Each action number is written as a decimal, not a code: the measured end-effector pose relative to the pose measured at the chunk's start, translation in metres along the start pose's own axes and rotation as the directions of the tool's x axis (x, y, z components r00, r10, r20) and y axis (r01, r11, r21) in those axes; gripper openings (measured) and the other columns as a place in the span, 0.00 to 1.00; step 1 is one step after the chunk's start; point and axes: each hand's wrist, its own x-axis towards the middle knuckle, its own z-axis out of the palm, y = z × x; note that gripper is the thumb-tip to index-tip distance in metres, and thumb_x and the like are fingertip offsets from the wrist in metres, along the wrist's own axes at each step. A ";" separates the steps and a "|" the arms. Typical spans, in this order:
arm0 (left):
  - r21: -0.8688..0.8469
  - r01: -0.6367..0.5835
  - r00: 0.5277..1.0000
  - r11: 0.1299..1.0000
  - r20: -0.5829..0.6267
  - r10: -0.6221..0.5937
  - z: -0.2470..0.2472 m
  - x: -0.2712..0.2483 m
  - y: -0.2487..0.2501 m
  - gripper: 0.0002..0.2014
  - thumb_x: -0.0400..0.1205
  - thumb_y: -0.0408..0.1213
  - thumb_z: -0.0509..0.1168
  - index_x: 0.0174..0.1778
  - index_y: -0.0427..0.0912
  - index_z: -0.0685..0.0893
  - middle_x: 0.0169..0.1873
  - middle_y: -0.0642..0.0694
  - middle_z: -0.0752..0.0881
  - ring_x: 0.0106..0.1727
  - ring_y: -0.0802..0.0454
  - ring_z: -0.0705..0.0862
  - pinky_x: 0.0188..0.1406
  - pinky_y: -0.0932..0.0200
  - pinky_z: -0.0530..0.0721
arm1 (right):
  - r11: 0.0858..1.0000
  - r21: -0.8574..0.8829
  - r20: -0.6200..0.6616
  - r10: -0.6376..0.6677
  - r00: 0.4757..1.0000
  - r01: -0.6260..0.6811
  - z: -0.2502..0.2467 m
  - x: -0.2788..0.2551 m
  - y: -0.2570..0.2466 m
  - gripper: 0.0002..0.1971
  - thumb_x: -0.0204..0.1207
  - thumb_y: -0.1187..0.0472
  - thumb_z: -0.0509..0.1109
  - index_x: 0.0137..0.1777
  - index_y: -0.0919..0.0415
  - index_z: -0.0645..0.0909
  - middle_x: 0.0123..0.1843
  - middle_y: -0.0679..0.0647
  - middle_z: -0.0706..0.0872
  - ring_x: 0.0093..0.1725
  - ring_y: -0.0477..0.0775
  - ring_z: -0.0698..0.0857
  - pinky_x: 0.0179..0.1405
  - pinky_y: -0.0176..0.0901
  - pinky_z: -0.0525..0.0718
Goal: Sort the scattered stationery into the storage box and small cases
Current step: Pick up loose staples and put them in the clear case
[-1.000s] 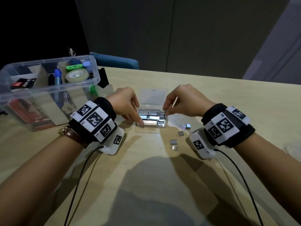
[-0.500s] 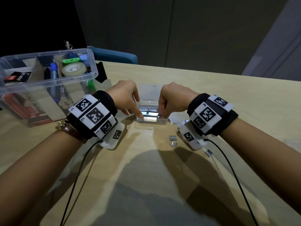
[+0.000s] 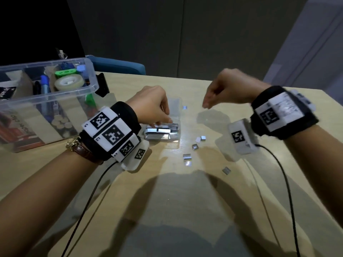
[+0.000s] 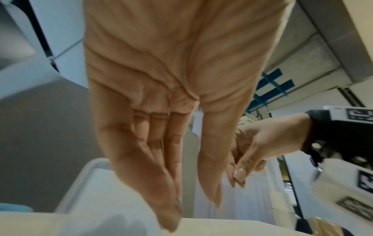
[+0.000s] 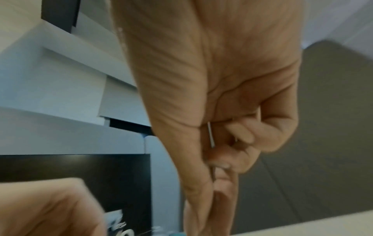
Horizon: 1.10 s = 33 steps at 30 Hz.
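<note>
A small clear case sits open at the table's middle, packed with silver staple strips. My left hand reaches over it, and its fairly straight fingertips press down on the staples. My right hand hovers above the table to the right of the case, blurred. Its outer fingers are curled into the palm and the thumb lies against the index finger. I see nothing held in it. Several loose staple pieces lie scattered right of the case, one further back.
The clear storage box stands at the far left, holding a tape roll, markers and small boxes. A black binder clip leans beside it. A blue chair back shows past the table edge. Wrist cables trail over the near table.
My right hand has lifted off the case and swung up and to the right. My left hand stays on the staples in the case. The head view has come nearer.
</note>
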 end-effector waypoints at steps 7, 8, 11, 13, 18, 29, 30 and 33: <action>0.009 -0.143 0.957 0.990 0.258 0.136 0.038 0.030 0.061 0.14 0.75 0.34 0.77 0.53 0.34 0.86 0.45 0.39 0.88 0.42 0.46 0.89 0.37 0.55 0.91 | 0.868 -0.036 0.154 0.495 0.855 -0.496 -0.007 -0.041 0.090 0.13 0.66 0.56 0.84 0.45 0.63 0.90 0.42 0.59 0.92 0.47 0.54 0.91 0.42 0.46 0.90; 0.009 -0.140 0.948 0.990 0.289 0.132 0.041 0.033 0.068 0.15 0.74 0.32 0.77 0.54 0.33 0.86 0.46 0.37 0.88 0.43 0.45 0.89 0.37 0.54 0.91 | 0.842 -0.055 0.198 0.536 0.820 -0.537 -0.002 -0.044 0.097 0.16 0.65 0.55 0.84 0.46 0.66 0.90 0.44 0.61 0.92 0.48 0.57 0.91 0.49 0.51 0.90; 0.096 -0.129 0.936 0.987 0.342 0.089 0.048 0.039 0.082 0.18 0.73 0.31 0.78 0.57 0.30 0.85 0.50 0.35 0.87 0.46 0.41 0.90 0.40 0.52 0.91 | 0.798 -0.153 0.253 0.602 0.758 -0.583 0.008 -0.048 0.111 0.26 0.63 0.47 0.84 0.51 0.70 0.89 0.50 0.63 0.92 0.46 0.56 0.89 0.61 0.54 0.84; 0.209 -0.138 0.923 0.968 0.381 0.049 0.052 0.041 0.088 0.22 0.72 0.34 0.79 0.59 0.28 0.84 0.53 0.36 0.87 0.45 0.43 0.89 0.41 0.57 0.91 | 0.794 -0.136 0.260 0.605 0.752 -0.592 0.013 -0.047 0.116 0.28 0.62 0.48 0.85 0.52 0.73 0.88 0.52 0.65 0.90 0.46 0.57 0.89 0.64 0.55 0.83; 0.317 -0.168 0.900 0.933 0.437 0.013 0.064 0.043 0.093 0.20 0.75 0.37 0.77 0.56 0.29 0.82 0.39 0.42 0.85 0.32 0.49 0.83 0.40 0.57 0.87 | 0.845 -0.021 0.294 0.517 0.804 -0.535 0.020 -0.040 0.110 0.09 0.67 0.66 0.82 0.44 0.72 0.90 0.42 0.63 0.92 0.43 0.58 0.92 0.47 0.45 0.89; 0.027 -0.148 0.901 0.989 0.417 0.123 0.058 0.042 0.079 0.05 0.75 0.27 0.75 0.41 0.28 0.87 0.39 0.35 0.90 0.37 0.47 0.90 0.38 0.60 0.90 | 0.873 0.297 0.177 0.348 0.921 -0.387 0.019 -0.037 0.075 0.02 0.72 0.69 0.78 0.43 0.64 0.88 0.38 0.57 0.93 0.36 0.48 0.88 0.37 0.32 0.87; -0.099 -0.105 0.919 0.989 0.371 0.135 0.051 0.041 0.075 0.05 0.75 0.25 0.75 0.39 0.28 0.86 0.37 0.35 0.90 0.36 0.47 0.90 0.36 0.61 0.89 | 0.862 0.357 0.163 0.322 0.933 -0.360 0.018 -0.039 0.074 0.03 0.72 0.68 0.78 0.44 0.63 0.89 0.39 0.56 0.93 0.36 0.46 0.88 0.38 0.31 0.87; -0.454 0.005 0.946 0.891 0.291 0.142 0.031 0.031 0.064 0.03 0.74 0.25 0.74 0.38 0.30 0.86 0.33 0.37 0.91 0.33 0.52 0.90 0.36 0.65 0.88 | 0.826 0.479 0.166 0.248 0.954 -0.298 0.013 -0.047 0.070 0.07 0.69 0.68 0.80 0.47 0.63 0.90 0.41 0.55 0.93 0.39 0.45 0.90 0.42 0.29 0.87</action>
